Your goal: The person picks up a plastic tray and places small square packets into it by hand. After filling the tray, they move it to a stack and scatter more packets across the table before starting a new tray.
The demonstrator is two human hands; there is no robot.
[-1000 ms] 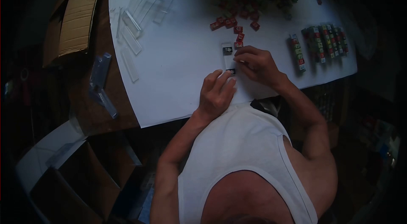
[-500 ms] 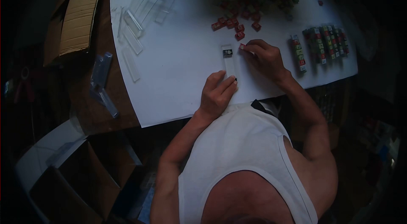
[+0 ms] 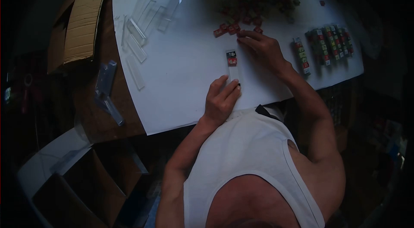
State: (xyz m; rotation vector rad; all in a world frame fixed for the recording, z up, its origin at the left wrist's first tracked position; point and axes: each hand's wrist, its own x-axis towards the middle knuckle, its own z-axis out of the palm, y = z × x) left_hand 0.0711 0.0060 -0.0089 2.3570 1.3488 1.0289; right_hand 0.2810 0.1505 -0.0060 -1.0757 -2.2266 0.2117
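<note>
White table (image 3: 181,94), left hand (image 3: 221,101) on case (image 3: 233,72), right hand (image 3: 264,51) extended

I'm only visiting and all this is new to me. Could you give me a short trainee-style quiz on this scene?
1. Which hand is at the near end of the clear tray: A) left, or B) right?
2. True or false: the right hand is inside the cardboard box.
3. Fill in: in the tray, the red block lies next to a ____ block.

Key: 1. A, the left hand. 2. False; it is at the loose red blocks. 3. Black.
</note>
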